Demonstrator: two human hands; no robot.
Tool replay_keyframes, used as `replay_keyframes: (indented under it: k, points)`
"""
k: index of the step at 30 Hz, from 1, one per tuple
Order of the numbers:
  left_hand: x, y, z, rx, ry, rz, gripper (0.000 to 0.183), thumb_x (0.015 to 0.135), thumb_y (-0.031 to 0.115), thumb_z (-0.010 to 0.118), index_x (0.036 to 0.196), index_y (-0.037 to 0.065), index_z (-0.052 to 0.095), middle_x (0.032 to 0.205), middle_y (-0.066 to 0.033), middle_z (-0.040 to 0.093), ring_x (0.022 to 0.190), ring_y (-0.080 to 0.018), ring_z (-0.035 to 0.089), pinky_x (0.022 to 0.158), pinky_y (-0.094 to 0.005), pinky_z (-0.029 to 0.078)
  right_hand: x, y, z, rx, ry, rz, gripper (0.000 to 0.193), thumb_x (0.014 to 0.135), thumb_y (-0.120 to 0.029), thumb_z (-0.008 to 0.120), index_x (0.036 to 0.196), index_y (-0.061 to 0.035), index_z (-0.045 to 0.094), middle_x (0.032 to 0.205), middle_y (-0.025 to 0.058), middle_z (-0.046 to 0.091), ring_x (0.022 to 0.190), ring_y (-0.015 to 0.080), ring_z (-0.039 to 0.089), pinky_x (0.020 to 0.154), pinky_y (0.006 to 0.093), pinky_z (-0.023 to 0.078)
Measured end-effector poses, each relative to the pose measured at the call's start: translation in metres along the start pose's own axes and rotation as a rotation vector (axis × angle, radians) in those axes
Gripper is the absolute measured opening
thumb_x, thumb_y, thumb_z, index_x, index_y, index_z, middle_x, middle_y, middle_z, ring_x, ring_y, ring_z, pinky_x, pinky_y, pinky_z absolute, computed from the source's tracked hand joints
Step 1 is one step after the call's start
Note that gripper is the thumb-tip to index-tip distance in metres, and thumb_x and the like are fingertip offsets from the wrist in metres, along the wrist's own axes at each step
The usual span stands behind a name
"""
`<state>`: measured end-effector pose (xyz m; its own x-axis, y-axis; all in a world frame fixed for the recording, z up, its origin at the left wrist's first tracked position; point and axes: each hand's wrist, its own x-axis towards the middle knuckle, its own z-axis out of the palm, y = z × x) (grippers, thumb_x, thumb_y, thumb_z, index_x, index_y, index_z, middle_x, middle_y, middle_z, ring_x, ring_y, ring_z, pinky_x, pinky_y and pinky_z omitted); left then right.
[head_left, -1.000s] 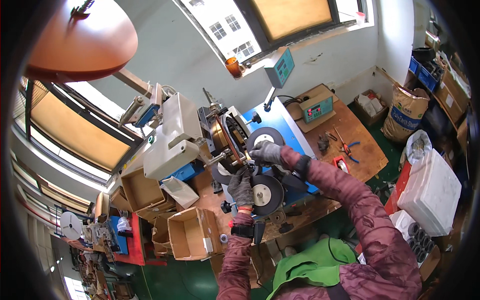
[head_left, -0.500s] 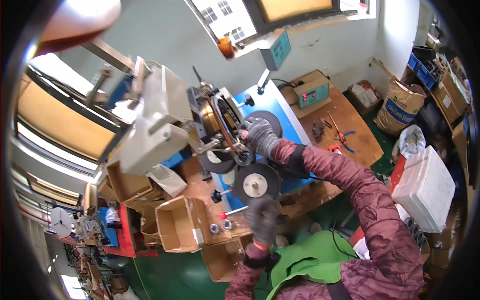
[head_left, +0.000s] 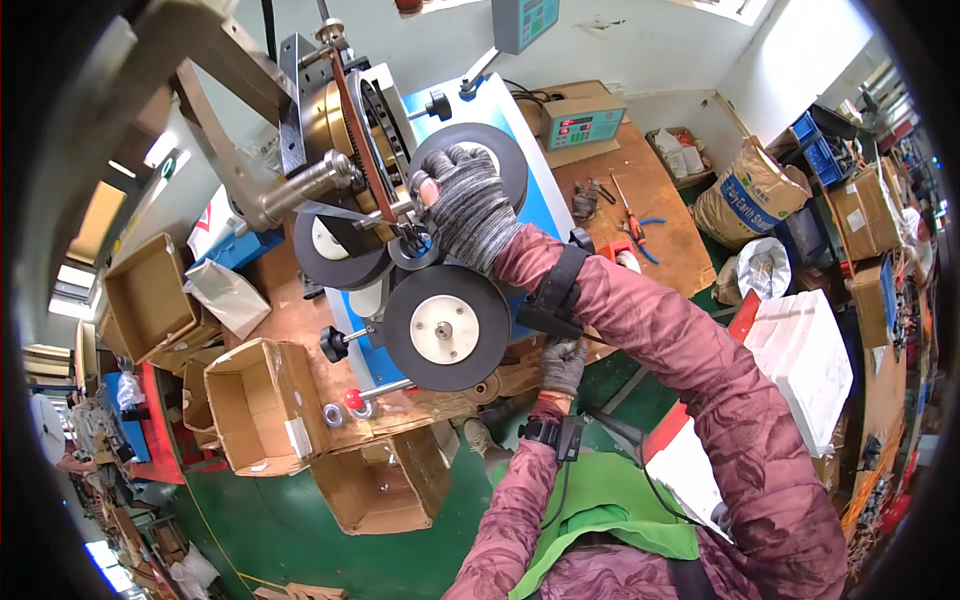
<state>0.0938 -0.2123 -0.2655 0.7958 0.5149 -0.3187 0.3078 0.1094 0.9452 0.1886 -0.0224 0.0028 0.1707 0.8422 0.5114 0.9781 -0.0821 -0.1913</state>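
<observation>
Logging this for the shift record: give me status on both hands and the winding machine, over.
Right hand gloved, up on the machine's brass ring, grip unclear. Left hand gloved, low at the bench edge, nothing visibly held. Black wheel sits below the right hand; no obstruction seen.

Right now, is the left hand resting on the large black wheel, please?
No, the left hand hangs below the bench edge, apart from the large black wheel; only the right hand is up at the machine.

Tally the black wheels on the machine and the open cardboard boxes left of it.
Black wheels: 3 (lower wheel, left wheel, upper wheel partly behind the gloved right hand)
Open cardboard boxes: 3 (far-left box, middle box, lower box)
Total: 6
</observation>
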Motion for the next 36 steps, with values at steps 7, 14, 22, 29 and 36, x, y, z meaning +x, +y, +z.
replay_keyframes:
  k: [7,14,22,29,36]
  points:
    - [-0.04,-0.052,-0.023,-1.349,0.358,-0.835,0.037,0.089,0.008,0.03,0.125,0.009,0.039,0.124,-0.0097,0.046,0.114,-0.0187,0.045,0.096,-0.0322,0.037,-0.005,0.003,-0.004,-0.003,0.103,-0.07,0.023,0.078,-0.018,0.046,0.091,-0.0048,0.06,0.102,0.0128,0.056,0.095,0.0292,0.052,0.081,0.045,0.037]
    - [-0.045,-0.143,-0.057,-1.169,0.292,-0.835,0.037,0.081,0.027,0.06,0.112,0.009,0.049,0.114,-0.0068,0.051,0.108,-0.0289,0.047,0.091,-0.0482,0.039,0.003,-0.013,-0.003,-0.005,0.094,-0.044,0.023,0.079,-0.018,0.046,0.092,-0.0055,0.06,0.1,0.0114,0.056,0.094,0.0299,0.052,0.081,0.044,0.038]
    - [-0.102,-0.229,-0.088,-0.735,0.141,-0.238,0.033,0.079,0.024,0.063,0.106,0.007,0.052,0.105,-0.0078,0.055,0.098,-0.0282,0.054,0.085,-0.0468,0.045,0.016,-0.03,-0.003,0.066,0.182,-0.063,0.021,0.069,-0.02,0.057,0.084,-0.0055,0.057,0.09,0.0145,0.056,0.087,0.0347,0.053,0.076,0.0448,0.041]
    - [-0.218,-0.149,-0.159,-0.596,0.294,-0.83,0.015,0.078,0.015,0.06,0.09,0.007,0.058,0.078,-0.0097,0.061,0.067,-0.0233,0.061,0.06,-0.0359,0.051,0.0,-0.004,-0.007,-0.028,0.15,-0.083,0.019,0.07,-0.025,0.053,0.079,-0.0096,0.059,0.087,0.0086,0.055,0.091,0.0252,0.051,0.073,0.04,0.04]
    - [-0.353,-0.157,-0.259,-0.502,0.669,-0.874,0.013,0.08,0.012,0.053,0.092,0.007,0.053,0.076,-0.0138,0.059,0.066,-0.0298,0.062,0.058,-0.0448,0.054,-0.007,-0.009,-0.008,0.001,0.149,-0.102,0.018,0.075,-0.024,0.05,0.08,-0.0092,0.06,0.091,0.0096,0.056,0.094,0.0251,0.05,0.08,0.0414,0.037]
